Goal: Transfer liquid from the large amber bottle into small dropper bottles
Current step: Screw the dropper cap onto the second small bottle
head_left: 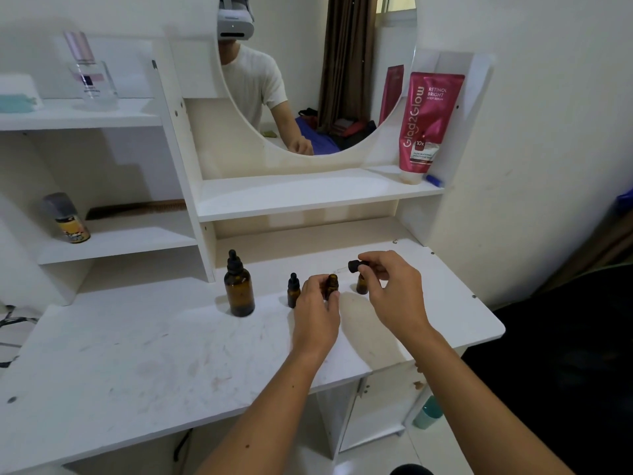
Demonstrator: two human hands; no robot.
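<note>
So the left hand point(317, 303) has its fingers curled round a small open amber bottle point(331, 285), holding it upright on the white desk point(144, 344). No cap on that one. The right hand point(390, 289) is pinching a black dropper cap point(356, 266) between thumb and fingertips, held up just above and a bit right of the open bottle's mouth. The cap lies tilted nearly sideways, with its thin glass tube point(339, 269) pointing left toward the bottle. Can't tell whether there's any liquid in the tube, it's too small and blurry.

Just left of the left-hand fingers, touching or nearly so, stands another small bottle point(293, 290) with its dropper cap on. Further left of that, well clear of the hand, is the big amber bottle point(238, 286), upright, black dropper top on it. Behind the right-hand fingers a third small bottle point(361, 284) is half hidden, so I can't say if it's capped.

Up on the shelf beyond the hands there's a pink tube point(428, 125) beside a round mirror point(308, 80), and a small spray can point(66, 217) sits in the left cubby.
</note>
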